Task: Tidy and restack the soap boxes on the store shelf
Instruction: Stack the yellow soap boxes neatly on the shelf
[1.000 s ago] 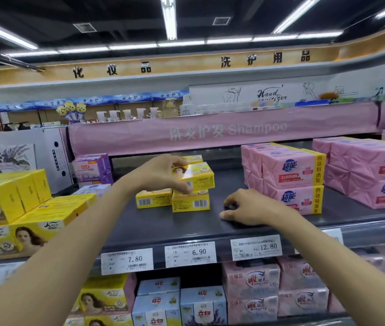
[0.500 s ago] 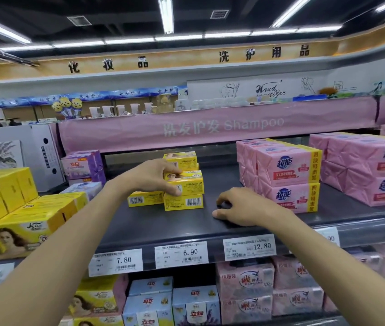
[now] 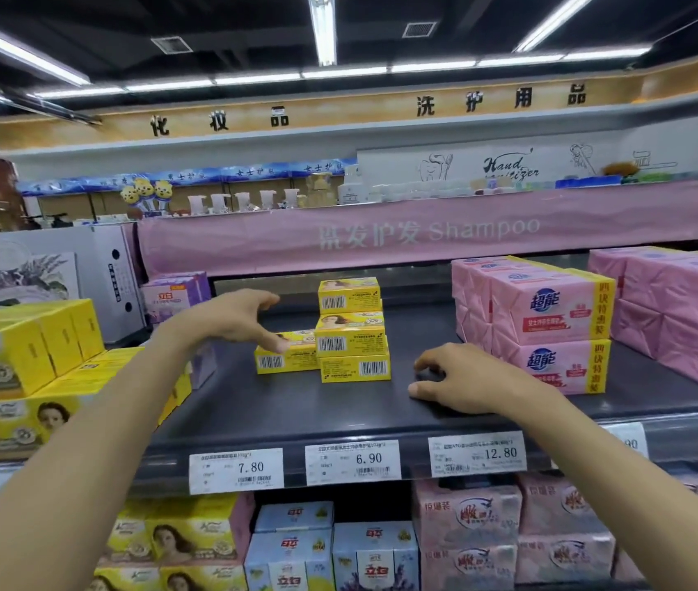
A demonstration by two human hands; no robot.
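From your head camera, the small yellow soap boxes (image 3: pixel 349 334) sit mid-shelf on the dark shelf (image 3: pixel 296 407), three of them stacked in one column with barcodes facing you, the top one set a little further back. A fourth low yellow box (image 3: pixel 291 362) lies just beside the column's left side, touching it. Your left hand (image 3: pixel 236 319) hovers to the left of the stack with fingers and thumb spread wide apart, holding nothing; the thumb tip sits over the low box's top edge, though you cannot tell whether it actually touches. Your right hand (image 3: pixel 462 379) rests on the shelf to the right of the stack, fingers loosely bent with the tips down on the surface, gripping nothing. Just beyond that hand stand the pink soap packs (image 3: pixel 551 317), two high. Larger yellow cartons (image 3: pixel 10 347) fill the left end, and a purple box (image 3: pixel 172 294) stands behind your left wrist. Price tags (image 3: pixel 353 460) line the shelf's front edge.
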